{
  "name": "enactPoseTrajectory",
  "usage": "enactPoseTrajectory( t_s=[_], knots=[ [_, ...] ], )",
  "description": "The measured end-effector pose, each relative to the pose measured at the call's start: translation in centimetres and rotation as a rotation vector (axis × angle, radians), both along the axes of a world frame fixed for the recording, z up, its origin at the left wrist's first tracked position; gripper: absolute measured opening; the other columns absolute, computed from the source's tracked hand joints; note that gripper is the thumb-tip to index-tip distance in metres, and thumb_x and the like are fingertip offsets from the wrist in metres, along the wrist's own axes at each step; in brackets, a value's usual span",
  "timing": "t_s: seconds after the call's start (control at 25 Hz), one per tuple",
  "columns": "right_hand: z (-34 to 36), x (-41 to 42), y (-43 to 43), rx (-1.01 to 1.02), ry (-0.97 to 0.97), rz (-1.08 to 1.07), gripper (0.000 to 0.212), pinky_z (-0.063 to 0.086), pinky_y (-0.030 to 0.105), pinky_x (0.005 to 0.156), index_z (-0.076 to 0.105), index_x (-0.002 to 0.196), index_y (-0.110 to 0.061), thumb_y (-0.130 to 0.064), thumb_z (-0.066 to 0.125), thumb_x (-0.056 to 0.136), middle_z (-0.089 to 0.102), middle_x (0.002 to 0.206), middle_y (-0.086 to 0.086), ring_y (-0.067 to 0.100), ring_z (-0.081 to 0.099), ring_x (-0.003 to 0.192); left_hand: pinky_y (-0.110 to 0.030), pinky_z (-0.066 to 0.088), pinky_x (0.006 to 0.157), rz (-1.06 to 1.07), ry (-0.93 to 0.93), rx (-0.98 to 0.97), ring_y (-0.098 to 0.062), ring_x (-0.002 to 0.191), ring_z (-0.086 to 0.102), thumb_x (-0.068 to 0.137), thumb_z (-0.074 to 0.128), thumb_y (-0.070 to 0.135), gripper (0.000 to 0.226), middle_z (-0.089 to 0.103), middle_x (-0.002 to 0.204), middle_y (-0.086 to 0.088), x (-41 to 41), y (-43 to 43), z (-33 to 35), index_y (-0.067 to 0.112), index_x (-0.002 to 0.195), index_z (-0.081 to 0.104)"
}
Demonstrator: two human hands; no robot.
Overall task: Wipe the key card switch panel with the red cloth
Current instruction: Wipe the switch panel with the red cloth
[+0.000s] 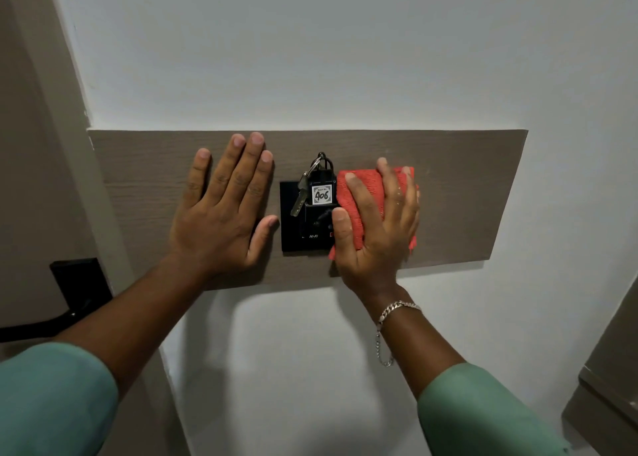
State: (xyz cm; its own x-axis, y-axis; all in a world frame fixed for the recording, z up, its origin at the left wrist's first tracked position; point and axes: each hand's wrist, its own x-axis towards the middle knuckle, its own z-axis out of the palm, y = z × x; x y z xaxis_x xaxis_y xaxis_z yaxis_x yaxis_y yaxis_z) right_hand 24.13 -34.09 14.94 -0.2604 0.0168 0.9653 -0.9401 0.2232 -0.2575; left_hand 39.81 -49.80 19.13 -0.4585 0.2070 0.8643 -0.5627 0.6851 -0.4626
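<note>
The black key card switch panel (pixel 289 214) is mounted on a brown wooden board (pixel 459 193) on the wall. A black key tag marked 406 (pixel 321 195) sits in its slot, with a metal key (pixel 299 195) hanging from the ring. My right hand (pixel 376 224) presses the folded red cloth (pixel 359 193) flat against the panel's right side, covering that edge. My left hand (pixel 221 207) lies flat on the board just left of the panel, fingers spread, thumb near the panel's left edge.
A white wall (pixel 345 48) surrounds the board. At the left stands a brown door frame (pixel 31 145) with a black door handle (pixel 77 290). A brown furniture edge (pixel 607 379) shows at the lower right.
</note>
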Motion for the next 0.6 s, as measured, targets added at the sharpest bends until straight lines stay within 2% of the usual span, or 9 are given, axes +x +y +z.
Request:
enactPoseTrajectory(
  t_s=[0.08, 0.16, 0.36, 0.44, 0.52, 0.6],
  knots=[
    [-0.2, -1.1, 0.9, 0.12, 0.179, -0.025, 0.047, 0.025, 0.064, 0.119, 0.048, 0.142, -0.031, -0.051, 0.042, 0.1, 0.041, 0.157, 0.014, 0.041, 0.026, 0.151, -0.052, 0.007, 0.123, 0.007, 0.0, -0.005, -0.027, 0.154, 0.004, 0.095, 0.034, 0.048, 0.078, 0.01, 0.164, -0.015, 0.0, 0.0, -0.1, 0.005, 0.156, 0.013],
    [-1.5, -2.0, 2.0, 0.155, 0.172, -0.031, 0.049, 0.025, 0.064, 0.12, 0.044, 0.143, -0.028, -0.05, 0.04, 0.1, 0.039, 0.157, 0.018, 0.043, 0.025, 0.151, -0.053, 0.009, 0.122, 0.011, 0.01, -0.016, -0.028, 0.154, 0.006, 0.095, 0.035, 0.047, 0.078, 0.012, 0.164, -0.016, -0.1, -0.1, -0.1, 0.004, 0.156, 0.015],
    [-4.0, 4.1, -3.6, -0.323, -0.459, -0.018, 0.059, 0.024, 0.059, 0.122, 0.035, 0.151, -0.022, -0.053, 0.031, 0.102, 0.029, 0.164, 0.012, 0.033, 0.017, 0.155, -0.053, 0.008, 0.123, 0.001, 0.017, -0.017, -0.029, 0.154, 0.008, 0.094, 0.036, 0.048, 0.079, 0.013, 0.165, -0.016, -0.1, -0.1, -0.1, 0.005, 0.156, 0.015],
    [-4.0, 5.9, -5.3, -0.396, -0.586, 0.044, 0.062, 0.02, 0.054, 0.125, 0.026, 0.155, -0.026, -0.057, 0.029, 0.102, 0.02, 0.168, 0.007, 0.029, 0.011, 0.158, -0.052, 0.008, 0.123, -0.005, 0.01, -0.014, -0.029, 0.154, 0.009, 0.094, 0.036, 0.047, 0.079, 0.014, 0.165, -0.016, -0.1, -0.1, -0.1, 0.004, 0.156, 0.015],
    [-5.1, 5.9, -5.1, -0.305, -0.544, 0.04, 0.064, 0.017, 0.051, 0.126, 0.019, 0.157, -0.026, -0.057, 0.028, 0.102, 0.014, 0.169, 0.007, 0.028, 0.006, 0.158, -0.052, 0.009, 0.123, -0.007, 0.01, -0.011, -0.029, 0.154, 0.01, 0.094, 0.037, 0.047, 0.078, 0.015, 0.164, -0.016, -0.1, -0.1, 0.0, 0.005, 0.156, 0.016],
    [-6.4, 5.1, -3.7, -0.165, -0.394, 0.003, 0.063, 0.016, 0.053, 0.127, 0.02, 0.155, -0.022, -0.055, 0.028, 0.102, 0.015, 0.168, 0.011, 0.033, 0.006, 0.158, -0.053, 0.01, 0.122, -0.009, 0.012, -0.014, -0.03, 0.153, 0.01, 0.094, 0.037, 0.047, 0.078, 0.016, 0.164, -0.016, 0.0, -0.1, -0.1, 0.004, 0.156, 0.017]
  ],
)
